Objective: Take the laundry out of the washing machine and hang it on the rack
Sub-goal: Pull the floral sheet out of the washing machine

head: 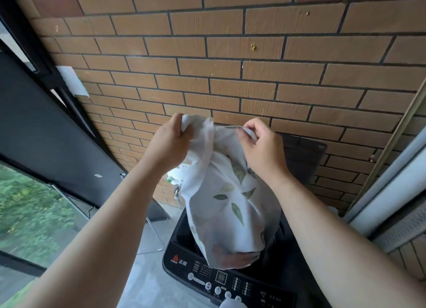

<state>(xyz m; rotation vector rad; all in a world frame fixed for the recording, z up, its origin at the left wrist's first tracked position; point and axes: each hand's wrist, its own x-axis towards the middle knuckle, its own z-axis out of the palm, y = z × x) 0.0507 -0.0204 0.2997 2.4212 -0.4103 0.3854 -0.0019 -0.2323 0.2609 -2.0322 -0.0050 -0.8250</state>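
White, green-leafed cloth [230,204] hangs bunched over the washer [182,250], fingers of left hand [169,141] and right hand [259,146] curled round its top.

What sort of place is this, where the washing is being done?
Probably a home balcony or enclosed porch used for laundry: a top-loading washing machine stands against an outdoor-style brick wall, and a large window at the left looks onto greenery.
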